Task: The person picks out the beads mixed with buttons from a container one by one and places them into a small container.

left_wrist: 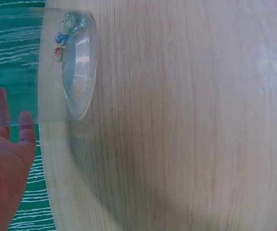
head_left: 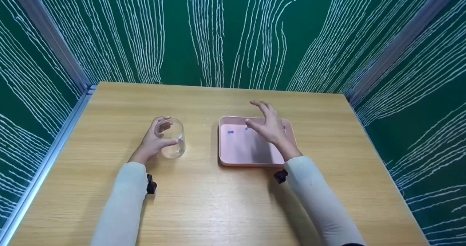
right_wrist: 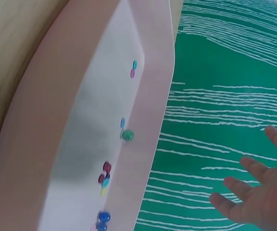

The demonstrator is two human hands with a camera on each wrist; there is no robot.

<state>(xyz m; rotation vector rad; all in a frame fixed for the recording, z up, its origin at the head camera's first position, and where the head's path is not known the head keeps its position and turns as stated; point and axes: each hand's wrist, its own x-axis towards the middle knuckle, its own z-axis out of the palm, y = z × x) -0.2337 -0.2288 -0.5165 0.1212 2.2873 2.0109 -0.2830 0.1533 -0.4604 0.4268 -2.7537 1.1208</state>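
We hold the glass (head_left: 172, 138) in our left hand (head_left: 154, 140), left of the tray (head_left: 233, 155); our right hand (head_left: 268, 124), grip spread, hovers above its beads (right_wrist: 105, 176), which we judge it must pinch next.

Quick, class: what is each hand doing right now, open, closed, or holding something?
Left hand: fingers and thumb curled round the clear glass, holding it.
Right hand: open, fingers spread above the pink tray, holding nothing.
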